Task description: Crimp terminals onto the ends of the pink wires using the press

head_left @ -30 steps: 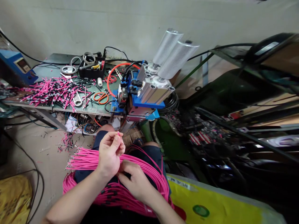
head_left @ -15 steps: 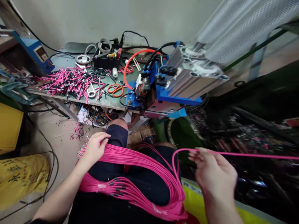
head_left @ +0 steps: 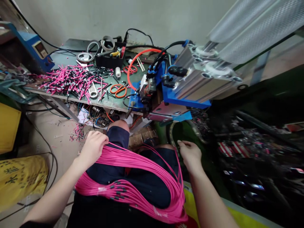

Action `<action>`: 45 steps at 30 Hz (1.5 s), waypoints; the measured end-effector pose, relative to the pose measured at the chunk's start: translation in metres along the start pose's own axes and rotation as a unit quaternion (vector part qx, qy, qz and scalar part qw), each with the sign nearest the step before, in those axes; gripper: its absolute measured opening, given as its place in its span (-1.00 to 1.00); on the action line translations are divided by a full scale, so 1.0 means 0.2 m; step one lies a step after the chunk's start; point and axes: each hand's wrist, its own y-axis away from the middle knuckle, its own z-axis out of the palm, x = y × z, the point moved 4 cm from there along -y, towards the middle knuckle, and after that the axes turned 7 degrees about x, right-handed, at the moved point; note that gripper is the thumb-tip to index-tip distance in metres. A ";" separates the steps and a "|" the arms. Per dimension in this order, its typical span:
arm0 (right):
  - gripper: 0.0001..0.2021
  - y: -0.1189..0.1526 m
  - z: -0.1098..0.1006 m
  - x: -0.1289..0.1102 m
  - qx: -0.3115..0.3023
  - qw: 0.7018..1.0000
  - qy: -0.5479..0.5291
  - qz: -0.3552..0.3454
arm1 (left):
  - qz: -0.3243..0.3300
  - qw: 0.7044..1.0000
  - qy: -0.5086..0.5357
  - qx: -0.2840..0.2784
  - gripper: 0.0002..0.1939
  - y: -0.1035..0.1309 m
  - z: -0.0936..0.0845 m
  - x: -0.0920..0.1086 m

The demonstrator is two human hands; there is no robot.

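Note:
A long bundle of pink cables (head_left: pixel 142 163) lies looped across my lap, with several black sleeves (head_left: pixel 118 189) on its lower strands and clear tape around it in places. My left hand (head_left: pixel 93 147) is closed on the upper strands at the left, and one strand stands a little apart by its fingertips. To the right of the loop, my right hand (head_left: pixel 190 155) is held with the fingers curled in, close to the bundle's right-hand bend. Whatever is between those fingers, if anything, is hidden.
On the green bench (head_left: pixel 104 101) lie a pile of short pink and black cable pieces (head_left: pixel 68 80), orange-handled scissors (head_left: pixel 118 91) and a black tool box (head_left: pixel 109 60). A blue and silver pneumatic machine (head_left: pixel 180 85) juts out at the right. A yellow sack (head_left: pixel 21 180) stands at left.
My right hand has moved left and inward, toward the loop. The pink strand that ran out to the right edge no longer shows there. My left hand has shifted slightly left.

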 end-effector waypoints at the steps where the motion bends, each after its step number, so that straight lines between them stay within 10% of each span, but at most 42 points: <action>1: -0.71 0.05 0.00 -0.05 -0.012 1.000 -0.009 -0.020 | 0.036 0.999 -0.013 0.033 -0.80 -0.01 -0.01 0.03; 4: -0.66 0.33 0.06 -0.28 -0.151 0.975 -0.069 -0.148 | 0.118 0.984 -0.039 0.126 -0.79 -0.04 -0.05 0.15; 9: -0.68 0.86 0.20 -0.62 -0.319 0.845 -0.168 -0.395 | 0.164 0.967 -0.008 0.194 -0.69 -0.06 -0.04 0.28; 16: -0.82 0.99 0.26 -0.73 -0.269 0.881 -0.245 -0.304 | -0.055 0.892 0.118 0.432 -0.50 0.05 -0.10 0.23; 20: -0.79 1.01 0.20 -0.73 -0.269 0.885 -0.278 -0.261 | -0.287 0.763 0.485 0.317 -0.70 -0.02 0.03 0.19; 26: -0.83 1.04 0.15 -0.70 -0.256 0.887 -0.263 -0.280 | -0.302 0.711 0.592 0.231 -0.77 -0.16 0.08 0.27; 30: -0.83 0.99 0.10 -0.71 -0.255 0.877 -0.259 -0.314 | -0.303 0.737 0.571 0.199 -0.76 -0.19 0.09 0.33; 39: -0.91 0.82 -0.09 -0.92 -0.293 0.840 -0.372 -0.266 | -0.109 0.894 0.422 0.100 -0.82 -0.28 0.00 0.53; 45: -0.89 0.78 -0.16 -0.94 -0.233 0.866 -0.315 -0.312 | -0.096 0.922 0.369 0.062 -0.79 -0.30 0.01 0.57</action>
